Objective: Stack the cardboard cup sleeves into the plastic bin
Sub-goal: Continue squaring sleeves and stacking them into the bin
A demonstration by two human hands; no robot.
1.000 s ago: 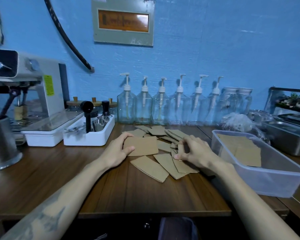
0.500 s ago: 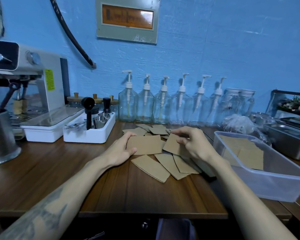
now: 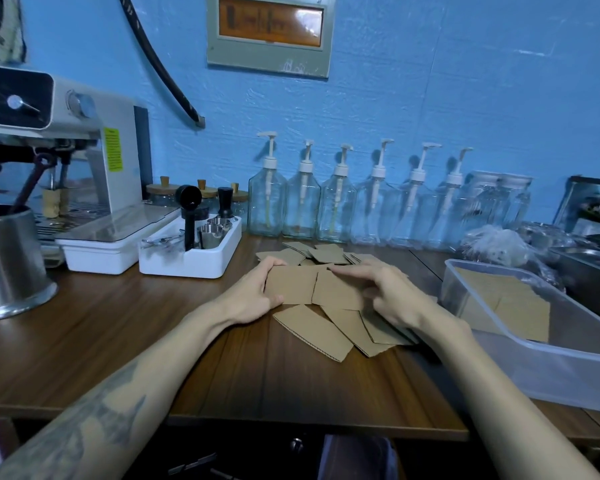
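Bringing its pinched sleeve (image 3: 338, 291) across to the sleeve (image 3: 291, 284) the left hand (image 3: 253, 299) grips, the right hand (image 3: 392, 299) now gathers a stack for the bin (image 3: 568, 372)

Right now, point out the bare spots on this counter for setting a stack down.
Bare wood lies along the counter front edge, below the loose sleeves, and left between the steel pot and white tray. Crowded: the back by the pump bottles and beside the plastic bin.
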